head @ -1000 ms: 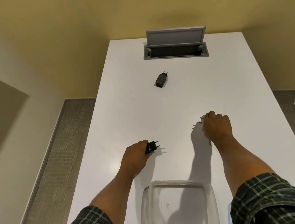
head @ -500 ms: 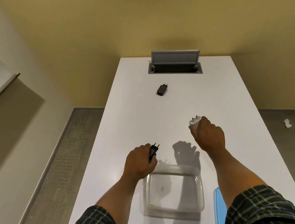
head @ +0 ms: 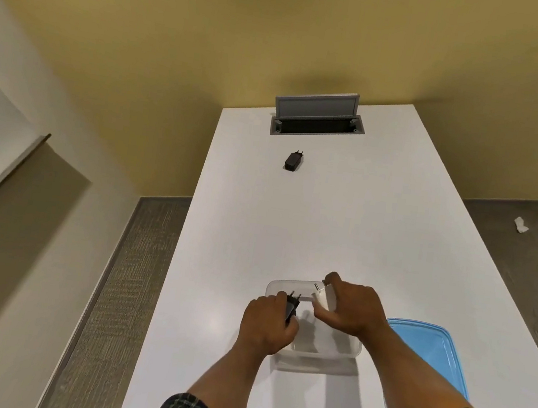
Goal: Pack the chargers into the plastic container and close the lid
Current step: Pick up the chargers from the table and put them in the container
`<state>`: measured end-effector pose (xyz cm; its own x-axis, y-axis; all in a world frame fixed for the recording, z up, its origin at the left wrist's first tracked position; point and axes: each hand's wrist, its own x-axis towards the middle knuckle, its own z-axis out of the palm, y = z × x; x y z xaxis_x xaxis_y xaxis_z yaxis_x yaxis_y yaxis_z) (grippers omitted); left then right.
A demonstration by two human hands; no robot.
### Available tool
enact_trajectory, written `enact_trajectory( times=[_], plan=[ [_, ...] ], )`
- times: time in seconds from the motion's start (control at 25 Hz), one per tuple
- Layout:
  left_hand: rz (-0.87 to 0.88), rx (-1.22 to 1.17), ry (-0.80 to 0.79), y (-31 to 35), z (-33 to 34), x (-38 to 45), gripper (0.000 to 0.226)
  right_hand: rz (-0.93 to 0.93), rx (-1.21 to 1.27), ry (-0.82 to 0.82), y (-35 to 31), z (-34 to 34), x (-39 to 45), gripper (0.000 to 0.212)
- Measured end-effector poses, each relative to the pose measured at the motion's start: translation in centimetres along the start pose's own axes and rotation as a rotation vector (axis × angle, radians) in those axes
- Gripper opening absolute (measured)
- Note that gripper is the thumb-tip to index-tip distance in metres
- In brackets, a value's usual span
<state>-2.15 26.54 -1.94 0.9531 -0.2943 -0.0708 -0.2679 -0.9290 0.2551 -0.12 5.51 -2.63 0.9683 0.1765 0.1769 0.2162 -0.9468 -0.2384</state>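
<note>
A clear plastic container (head: 326, 352) stands open on the white table (head: 360, 234) near me. My left hand (head: 265, 328) grips a black charger (head: 292, 305) over the container's left rim. My right hand (head: 351, 307) holds a white charger (head: 323, 298) over the container's far side. A second black charger (head: 293, 161) lies far up the table, apart from both hands. The blue lid (head: 429, 357) lies flat to the right of the container.
An open grey cable hatch (head: 317, 119) sits in the table's far end, just beyond the lone charger. Yellow wall behind. A crumpled white scrap (head: 520, 225) lies on the floor to the right.
Both hands have drawn back toward me with their chargers, from the open table to above the container. The view has tilted up.
</note>
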Motion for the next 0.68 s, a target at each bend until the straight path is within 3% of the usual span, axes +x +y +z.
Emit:
enact_trajectory(
  times=[0.56, 0.68],
  plan=[
    [-0.004, 0.326, -0.213, 1.6, 2.5, 1.2, 0.040, 0.140, -0.044, -0.208, -1.6, 4.3, -2.3, 0.060],
    [0.000, 0.327, -0.295, 1.4, 2.7, 1.6, 0.035, 0.180, -0.075, -0.316, -1.9, 5.4, -2.0, 0.060]
  ],
)
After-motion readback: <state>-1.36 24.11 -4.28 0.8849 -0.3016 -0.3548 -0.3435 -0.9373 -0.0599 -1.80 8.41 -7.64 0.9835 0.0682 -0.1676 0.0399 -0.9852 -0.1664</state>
